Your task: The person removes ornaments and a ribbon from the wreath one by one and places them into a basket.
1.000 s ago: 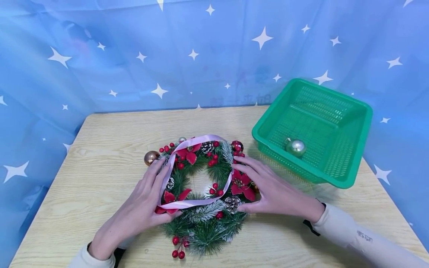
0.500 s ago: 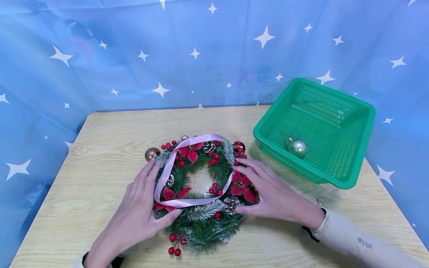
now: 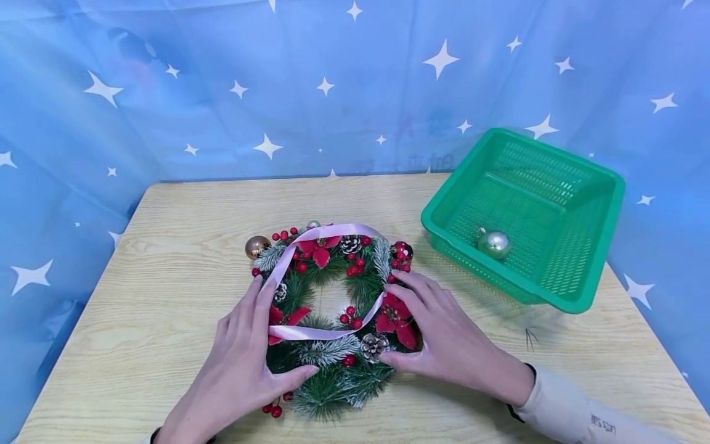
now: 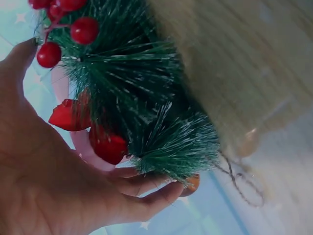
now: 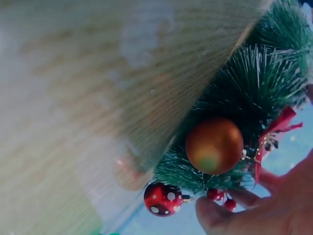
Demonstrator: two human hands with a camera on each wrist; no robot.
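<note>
A green Christmas wreath with red flowers, berries and pinecones lies on the table between my hands. My left hand grips its left side, thumb over the front and fingers round the outer edge. On the opposite side, my right hand holds the rim near a pinecone. A pale pink ribbon loops over the wreath, passing by both hands' fingertips. Baubles hang on the outside: a brown-gold one, a spotted red one and an orange-gold one.
A green plastic basket stands at the right back of the wooden table, with a silver bauble inside. A few dark needles lie near the right forearm. Behind hangs a blue star-patterned curtain.
The wreath has turned slightly clockwise: its front berries went left, the brown-gold bauble up and right, the red bauble down and right. Both hands stay at its sides; the left fingers have shifted.
</note>
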